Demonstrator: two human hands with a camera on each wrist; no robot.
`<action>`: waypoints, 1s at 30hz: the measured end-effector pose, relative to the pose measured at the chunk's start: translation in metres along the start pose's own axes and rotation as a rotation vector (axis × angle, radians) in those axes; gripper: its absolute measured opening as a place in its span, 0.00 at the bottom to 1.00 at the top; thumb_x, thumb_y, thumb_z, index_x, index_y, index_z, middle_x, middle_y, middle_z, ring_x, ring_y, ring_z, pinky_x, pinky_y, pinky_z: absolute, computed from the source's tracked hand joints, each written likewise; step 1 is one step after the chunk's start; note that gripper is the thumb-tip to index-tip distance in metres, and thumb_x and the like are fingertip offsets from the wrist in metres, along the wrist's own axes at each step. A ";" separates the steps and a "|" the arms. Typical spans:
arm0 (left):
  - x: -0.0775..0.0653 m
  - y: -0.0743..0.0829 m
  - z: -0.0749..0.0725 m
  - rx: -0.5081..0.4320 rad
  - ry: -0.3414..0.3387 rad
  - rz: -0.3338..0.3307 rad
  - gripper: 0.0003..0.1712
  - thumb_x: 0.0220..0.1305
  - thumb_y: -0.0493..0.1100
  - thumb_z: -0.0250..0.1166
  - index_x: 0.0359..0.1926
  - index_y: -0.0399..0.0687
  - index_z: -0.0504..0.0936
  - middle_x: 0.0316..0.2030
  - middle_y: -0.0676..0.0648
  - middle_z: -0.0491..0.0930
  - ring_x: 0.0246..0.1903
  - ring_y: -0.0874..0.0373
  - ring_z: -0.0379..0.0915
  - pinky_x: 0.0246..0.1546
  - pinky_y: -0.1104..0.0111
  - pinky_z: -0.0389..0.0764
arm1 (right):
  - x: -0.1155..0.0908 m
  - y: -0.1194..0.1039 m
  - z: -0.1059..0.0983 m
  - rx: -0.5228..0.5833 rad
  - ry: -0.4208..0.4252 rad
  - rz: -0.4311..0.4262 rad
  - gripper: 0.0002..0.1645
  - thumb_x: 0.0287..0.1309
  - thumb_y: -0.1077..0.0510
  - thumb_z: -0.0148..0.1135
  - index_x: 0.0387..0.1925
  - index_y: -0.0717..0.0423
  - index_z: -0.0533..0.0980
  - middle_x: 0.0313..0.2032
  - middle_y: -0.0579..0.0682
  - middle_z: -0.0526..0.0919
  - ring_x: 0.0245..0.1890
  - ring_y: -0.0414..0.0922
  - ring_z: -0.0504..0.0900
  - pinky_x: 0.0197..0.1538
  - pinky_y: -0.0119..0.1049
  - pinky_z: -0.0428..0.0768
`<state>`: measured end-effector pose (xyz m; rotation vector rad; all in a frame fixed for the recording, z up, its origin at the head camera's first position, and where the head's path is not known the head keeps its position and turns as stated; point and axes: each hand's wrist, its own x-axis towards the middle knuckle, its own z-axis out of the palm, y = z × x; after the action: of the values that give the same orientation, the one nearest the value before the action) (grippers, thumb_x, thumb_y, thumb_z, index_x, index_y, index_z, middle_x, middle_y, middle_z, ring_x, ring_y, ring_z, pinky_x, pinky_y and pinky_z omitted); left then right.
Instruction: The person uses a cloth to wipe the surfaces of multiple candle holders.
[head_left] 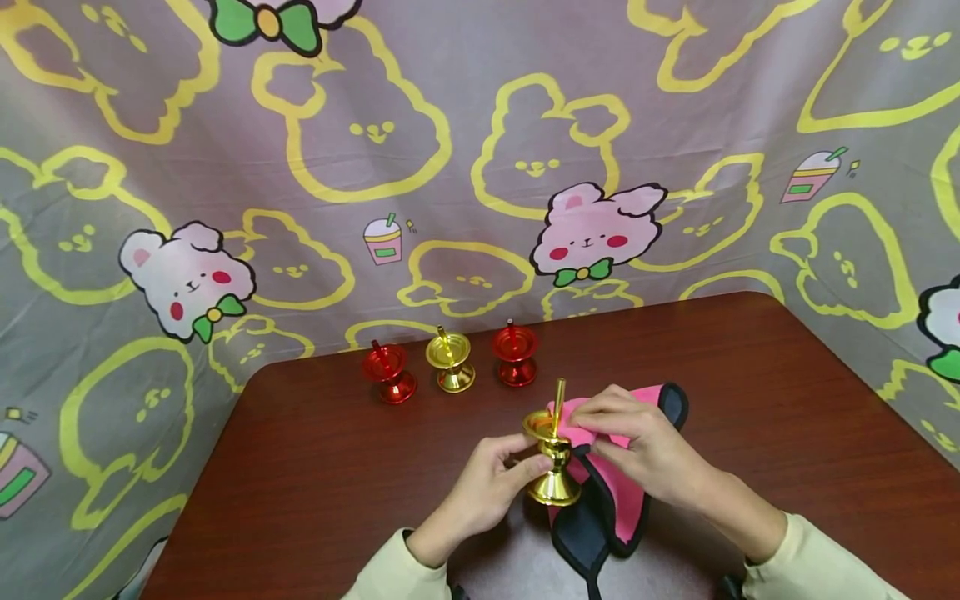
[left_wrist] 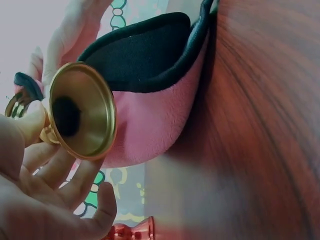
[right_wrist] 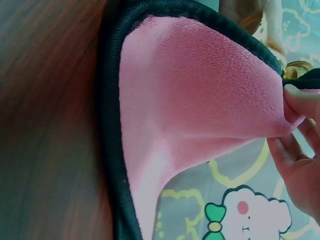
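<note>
My left hand (head_left: 491, 483) holds a shiny gold oil lamp (head_left: 555, 483) by its stem, thumb in front. The lamp has a flared foot, a small dish and a thin upright post. In the left wrist view its hollow base (left_wrist: 92, 115) faces the camera, with a dark round spot inside. A pink plush cloth (head_left: 626, 500) with black edging and a dark reverse side is pinched by my right hand (head_left: 652, 442), its fingers at the lamp's dish. The rest of the cloth hangs down to the table.
Behind the hands stand a red lamp (head_left: 393, 379), a gold lamp (head_left: 453, 371) and another red lamp (head_left: 515, 358) in a row. They are near the back edge of the brown wooden table (head_left: 322, 483). A patterned curtain (head_left: 457, 167) hangs behind it.
</note>
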<state>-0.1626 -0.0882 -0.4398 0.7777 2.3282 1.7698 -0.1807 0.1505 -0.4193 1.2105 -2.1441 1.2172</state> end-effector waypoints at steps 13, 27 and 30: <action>0.004 0.010 0.005 0.471 0.225 0.043 0.07 0.58 0.48 0.75 0.36 0.53 0.91 0.17 0.59 0.79 0.17 0.69 0.60 0.19 0.75 0.64 | 0.012 -0.020 0.017 -0.362 -0.024 0.028 0.21 0.43 0.72 0.78 0.42 0.54 0.86 0.41 0.43 0.84 0.40 0.40 0.73 0.38 0.29 0.78; 0.005 0.010 -0.002 0.660 0.254 0.206 0.14 0.53 0.54 0.78 0.32 0.50 0.88 0.20 0.57 0.82 0.19 0.69 0.75 0.20 0.76 0.73 | 0.017 -0.022 0.017 -0.330 -0.044 0.081 0.23 0.46 0.70 0.77 0.46 0.56 0.84 0.43 0.45 0.85 0.42 0.41 0.75 0.40 0.33 0.79; 0.002 0.008 -0.009 0.345 0.185 0.094 0.16 0.53 0.51 0.79 0.38 0.50 0.87 0.28 0.56 0.84 0.28 0.68 0.79 0.31 0.71 0.81 | 0.011 -0.010 0.006 -0.133 -0.029 0.115 0.26 0.47 0.72 0.75 0.50 0.54 0.84 0.46 0.44 0.84 0.45 0.41 0.75 0.42 0.31 0.80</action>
<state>-0.1657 -0.0937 -0.4294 0.8101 2.8124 1.5513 -0.1774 0.1378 -0.4100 1.0678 -2.3041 1.0891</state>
